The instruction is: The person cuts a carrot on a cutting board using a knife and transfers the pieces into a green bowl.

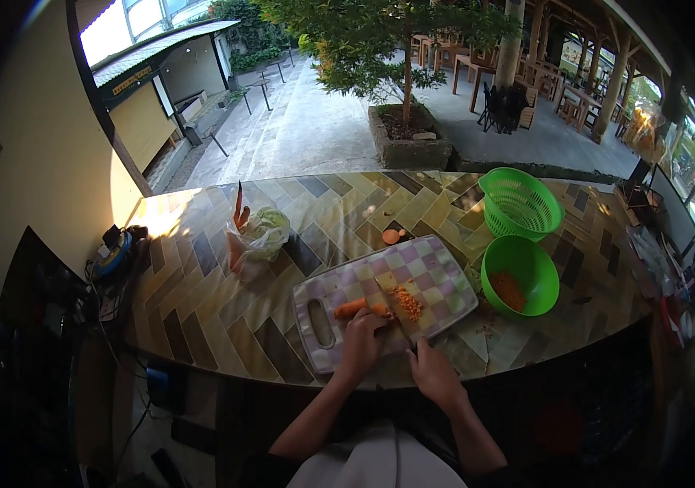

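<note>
A chequered cutting board point(435, 259) with a handle slot lies at a slant before me. My left hand point(363, 333) is closed, its fingers curled over carrot pieces on the board. Just beyond those fingers lies a thick length of carrot point(350, 308). My right hand point(435, 372) grips a kitchen knife point(399, 319) by its handle. The blade rests across the board, between the held carrot and a small heap of diced carrot point(408, 302). The blade's edge and part of the held carrot are hidden.
Right of the board stands a green bowl point(541, 268) with orange bits inside, with a green colander point(521, 205) behind it. Carrot ends point(392, 237) lie past the board. A plastic bag point(264, 236) with carrots sits at left on the tiled table point(217, 325).
</note>
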Motion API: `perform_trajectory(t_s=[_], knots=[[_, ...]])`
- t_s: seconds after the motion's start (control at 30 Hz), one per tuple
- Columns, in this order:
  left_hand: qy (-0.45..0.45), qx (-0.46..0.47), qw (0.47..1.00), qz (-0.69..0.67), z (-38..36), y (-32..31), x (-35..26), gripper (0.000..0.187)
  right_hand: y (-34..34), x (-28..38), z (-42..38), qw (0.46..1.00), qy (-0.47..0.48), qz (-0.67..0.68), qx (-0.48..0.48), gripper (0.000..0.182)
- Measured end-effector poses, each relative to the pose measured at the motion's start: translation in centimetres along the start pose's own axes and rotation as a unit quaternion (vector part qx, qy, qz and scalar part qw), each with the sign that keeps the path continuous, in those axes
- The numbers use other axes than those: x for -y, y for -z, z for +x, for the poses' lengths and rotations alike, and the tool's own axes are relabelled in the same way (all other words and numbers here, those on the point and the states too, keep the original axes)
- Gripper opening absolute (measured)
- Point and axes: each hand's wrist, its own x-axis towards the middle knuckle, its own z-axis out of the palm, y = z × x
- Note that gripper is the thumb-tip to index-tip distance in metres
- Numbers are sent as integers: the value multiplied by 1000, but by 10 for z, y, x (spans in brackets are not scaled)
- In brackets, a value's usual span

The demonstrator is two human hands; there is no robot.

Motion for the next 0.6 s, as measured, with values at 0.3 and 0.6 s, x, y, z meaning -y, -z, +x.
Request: perform_trajectory(t_s=[0.3,0.6], knots=[[-22,-10,1000,20,0,-6,10,18,-1,5,-6,1000,-22,-1,18,31],[-17,5,1000,5,-3,-3,6,27,2,-1,13,999,1,-7,35,28]])
